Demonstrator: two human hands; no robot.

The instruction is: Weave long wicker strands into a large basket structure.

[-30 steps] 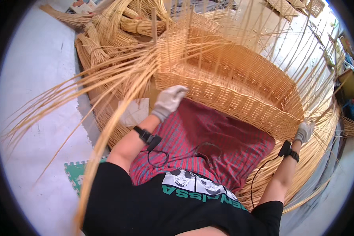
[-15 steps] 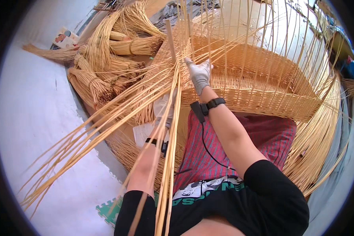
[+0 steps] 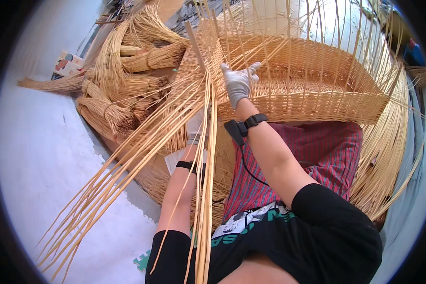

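A person's right hand (image 3: 240, 85) in a pale fabric glove reaches toward twelve o'clock, at the left end of a long honey-coloured wicker basket (image 3: 312, 106), thumb and fingers spread; whether any fingertip presses the weave is hidden. The basket lies at one to two o'clock, open side up, just beyond a red-and-blue striped cloth (image 3: 338, 151). The gloved left hand (image 3: 194, 128), at eleven o'clock near centre, is half screened by long, pale cane strands (image 3: 203, 227), so its fingers' state cannot be told. The strands fan toward eight and six o'clock, crossing the bare left forearm (image 3: 175, 203); a quick lift of that arm could snag or kink them. A leftward sweep of the right hand could knock the upright, flat wooden slat (image 3: 195, 46) askew
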